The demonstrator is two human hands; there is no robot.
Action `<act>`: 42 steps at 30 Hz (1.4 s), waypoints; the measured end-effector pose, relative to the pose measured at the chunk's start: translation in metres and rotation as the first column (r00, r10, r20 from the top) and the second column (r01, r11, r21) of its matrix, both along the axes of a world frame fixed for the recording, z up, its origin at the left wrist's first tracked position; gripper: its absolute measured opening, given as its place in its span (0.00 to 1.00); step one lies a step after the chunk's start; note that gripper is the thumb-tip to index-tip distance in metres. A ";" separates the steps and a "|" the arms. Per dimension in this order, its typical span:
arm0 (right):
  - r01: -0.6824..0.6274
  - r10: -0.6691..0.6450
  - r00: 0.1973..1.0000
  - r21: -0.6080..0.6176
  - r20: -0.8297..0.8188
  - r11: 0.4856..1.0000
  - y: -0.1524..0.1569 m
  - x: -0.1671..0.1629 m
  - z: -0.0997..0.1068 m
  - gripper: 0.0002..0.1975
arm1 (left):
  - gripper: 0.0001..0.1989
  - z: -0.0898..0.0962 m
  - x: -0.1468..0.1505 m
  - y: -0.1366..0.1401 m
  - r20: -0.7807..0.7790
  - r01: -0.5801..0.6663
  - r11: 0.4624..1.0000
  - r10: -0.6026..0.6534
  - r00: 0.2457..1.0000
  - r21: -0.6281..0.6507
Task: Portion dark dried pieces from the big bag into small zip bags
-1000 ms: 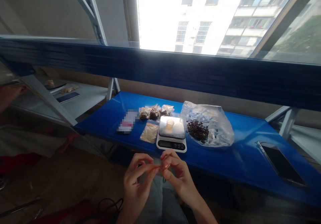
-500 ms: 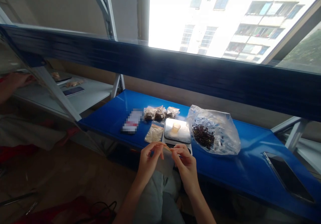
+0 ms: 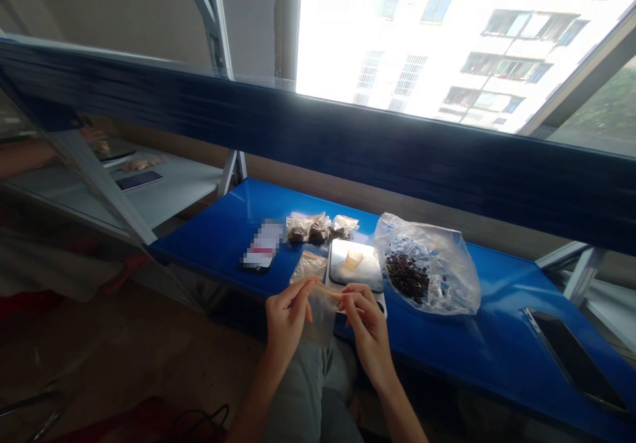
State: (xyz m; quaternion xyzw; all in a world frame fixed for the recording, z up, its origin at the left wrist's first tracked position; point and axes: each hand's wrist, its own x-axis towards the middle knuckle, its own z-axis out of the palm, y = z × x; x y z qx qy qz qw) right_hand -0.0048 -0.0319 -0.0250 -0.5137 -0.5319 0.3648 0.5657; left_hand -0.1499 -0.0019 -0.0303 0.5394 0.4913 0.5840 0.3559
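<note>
Both hands pinch the top edge of a clear zip bag point(image 3: 320, 320), which hangs in front of the blue shelf's edge. My left hand point(image 3: 288, 314) grips its left corner and my right hand point(image 3: 366, 317) its right corner. Just beyond them, a small yellowish cup point(image 3: 353, 259) stands on a white digital scale point(image 3: 342, 277). To the left of the scale lie flat zip bags point(image 3: 309, 265), partly hidden by my left hand. Behind these sit several filled zip bags point(image 3: 318, 229) with dark contents. A large clear plastic bag point(image 3: 454, 277) right of the scale holds dark, dried pieces point(image 3: 407, 277).
On the blue shelf point(image 3: 477, 357), a phone point(image 3: 576, 360) lies at the right and another phone point(image 3: 261, 247) at the left. A blue crossbeam point(image 3: 318, 125) spans above. At far left, another person's arm point(image 3: 30, 157) reaches over a white shelf point(image 3: 189, 188).
The zip bag's top edge is held a little wider, and its body now shows flatter below the fingers. My left hand has shifted slightly left. The other person's arm has moved toward the white shelf.
</note>
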 end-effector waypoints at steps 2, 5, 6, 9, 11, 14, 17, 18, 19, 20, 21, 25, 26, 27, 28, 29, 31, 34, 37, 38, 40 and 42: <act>0.135 -0.135 0.990 0.009 -0.033 0.991 0.000 0.021 -0.007 0.18 | 0.17 -0.001 -0.002 0.012 0.070 -0.058 0.995 0.064 0.996 -0.079; 0.372 -0.372 0.926 -0.013 -0.065 0.928 -0.005 0.064 -0.021 0.20 | 0.21 -0.007 -0.006 0.038 -0.035 -0.108 0.990 0.105 0.994 -0.091; 0.444 -0.445 0.894 -0.036 -0.057 0.895 -0.007 0.079 -0.026 0.21 | 0.21 -0.010 -0.006 0.047 -0.122 -0.106 0.991 0.096 0.988 -0.077; 0.616 -0.623 0.778 -0.092 -0.082 0.782 -0.017 0.118 -0.038 0.23 | 0.19 -0.022 -0.004 0.068 -0.315 -0.112 0.992 0.089 0.945 -0.058; 0.661 -0.668 0.742 -0.100 -0.058 0.743 -0.023 0.137 -0.043 0.23 | 0.17 -0.030 -0.003 0.075 -0.372 -0.141 0.988 0.109 0.922 -0.060; 0.677 -0.676 0.736 -0.078 0.039 0.732 -0.025 0.152 -0.047 0.23 | 0.15 -0.038 -0.001 0.081 -0.462 -0.184 0.982 0.148 0.874 -0.034; 0.673 -0.663 0.730 -0.009 0.164 0.739 -0.019 0.155 -0.046 0.22 | 0.15 -0.042 -0.001 0.085 -0.537 -0.169 0.985 0.161 0.828 0.034; 0.667 -0.656 0.729 0.016 0.194 0.745 -0.016 0.155 -0.046 0.21 | 0.14 -0.043 0.000 0.087 -0.558 -0.158 0.985 0.165 0.813 0.061; 0.658 -0.649 0.731 0.036 0.209 0.752 -0.012 0.154 -0.045 0.21 | 0.14 -0.043 0.001 0.089 -0.577 -0.148 0.985 0.171 0.799 0.087; 0.647 -0.641 0.738 0.050 0.211 0.761 -0.008 0.153 -0.045 0.20 | 0.13 -0.044 0.001 0.090 -0.594 -0.135 0.984 0.176 0.785 0.112; 0.634 -0.630 0.749 0.056 0.206 0.772 -0.004 0.152 -0.045 0.19 | 0.12 -0.044 0.002 0.091 -0.611 -0.122 0.983 0.180 0.771 0.136; 0.569 -0.568 0.803 0.052 0.180 0.820 0.008 0.148 -0.047 0.17 | 0.11 -0.043 0.005 0.090 -0.656 -0.071 0.973 0.202 0.728 0.220; 0.559 -0.559 0.812 0.050 0.168 0.828 0.009 0.148 -0.048 0.17 | 0.11 -0.043 0.005 0.089 -0.657 -0.071 0.968 0.215 0.723 0.239; 0.553 -0.553 0.819 0.049 0.154 0.832 0.010 0.147 -0.049 0.17 | 0.10 -0.042 0.005 0.087 -0.654 -0.077 0.964 0.231 0.721 0.255; 0.551 -0.552 0.822 0.050 0.138 0.833 0.010 0.147 -0.050 0.17 | 0.10 -0.041 0.004 0.086 -0.649 -0.087 0.959 0.247 0.720 0.268; 0.551 -0.553 0.824 0.053 0.120 0.833 0.010 0.147 -0.051 0.17 | 0.11 -0.040 0.004 0.085 -0.644 -0.099 0.956 0.261 0.719 0.277; 0.552 -0.556 0.827 0.063 0.086 0.831 0.008 0.146 -0.052 0.17 | 0.14 -0.037 0.003 0.087 -0.645 -0.108 0.954 0.269 0.715 0.279; 0.543 -0.546 0.836 0.063 0.048 0.837 0.006 0.146 -0.052 0.16 | 0.16 -0.030 0.003 0.101 -0.681 -0.073 0.965 0.230 0.695 0.251; 0.538 -0.540 0.842 0.058 0.014 0.841 0.007 0.146 -0.053 0.15 | 0.21 -0.026 0.003 0.122 -0.720 -0.044 0.980 0.173 0.671 0.195; 0.540 -0.541 0.841 0.059 0.003 0.840 0.007 0.146 -0.053 0.15 | 0.21 -0.026 0.002 0.128 -0.727 -0.040 0.984 0.157 0.669 0.175; 0.542 -0.542 0.841 0.059 -0.017 0.839 0.008 0.147 -0.053 0.15 | 0.19 -0.028 0.000 0.137 -0.727 -0.027 0.989 0.127 0.675 0.148; 0.543 -0.542 0.840 0.059 -0.033 0.838 0.009 0.148 -0.054 0.15 | 0.16 -0.028 -0.002 0.141 -0.708 -0.015 0.989 0.117 0.697 0.149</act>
